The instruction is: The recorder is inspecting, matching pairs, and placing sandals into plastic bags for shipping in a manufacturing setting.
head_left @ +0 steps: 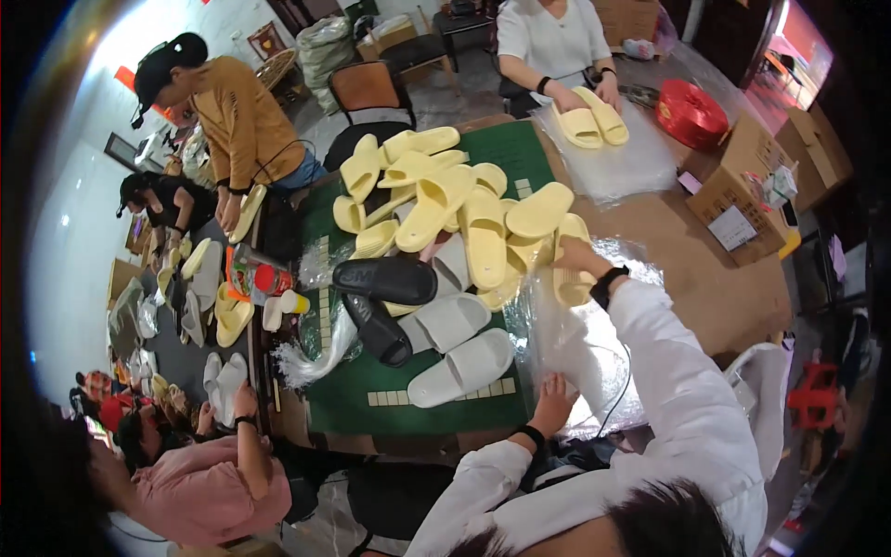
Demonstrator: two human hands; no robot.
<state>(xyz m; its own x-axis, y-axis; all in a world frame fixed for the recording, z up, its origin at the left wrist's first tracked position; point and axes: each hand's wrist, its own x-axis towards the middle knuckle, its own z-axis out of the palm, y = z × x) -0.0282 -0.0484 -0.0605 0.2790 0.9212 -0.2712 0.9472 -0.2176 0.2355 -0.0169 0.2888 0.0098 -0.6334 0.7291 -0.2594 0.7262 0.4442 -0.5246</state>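
Note:
My right hand reaches across the table and grips a yellow slide sandal at the right edge of a heap. Nearer to me, my left hand has its fingers bent at the near edge of a clear plastic bag, seemingly pinching it. The sandal lies partly over the shiny plastic. Yellow slides are piled on the green table mat. In front of them are grey slides and black slides.
Across the table a person handles a yellow pair over stacked plastic bags. A red roll of twine and a cardboard box stand at right. White strings lie left. More people work at a dark table.

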